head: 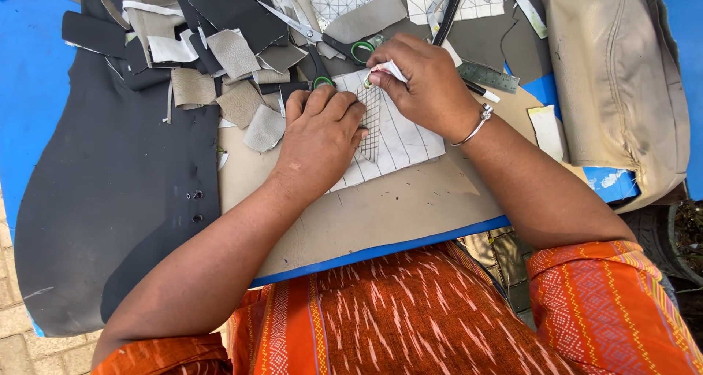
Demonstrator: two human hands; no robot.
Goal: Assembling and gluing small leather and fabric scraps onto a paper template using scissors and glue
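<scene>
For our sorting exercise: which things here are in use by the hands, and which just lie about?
In use: left hand, right hand, lined white piece, white marker.
Lying about: scissors, steel ruler, grey scraps, black sheet, beige cover.

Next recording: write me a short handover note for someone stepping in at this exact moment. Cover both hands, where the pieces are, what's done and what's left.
Left hand: flat, palm down, pressing the lined white piece onto the tan board.
Right hand: fingers pinch a small white marker at the piece's top edge.
Around them: green-handled scissors just behind the hands, a metal ruler to the right, grey and black offcuts to the left, a large black sheet at far left.
Done: straight lines run across the piece, with a cross-hatched patch between the hands.
Left: most of the piece carries single lines only, and it is uncut.
</scene>
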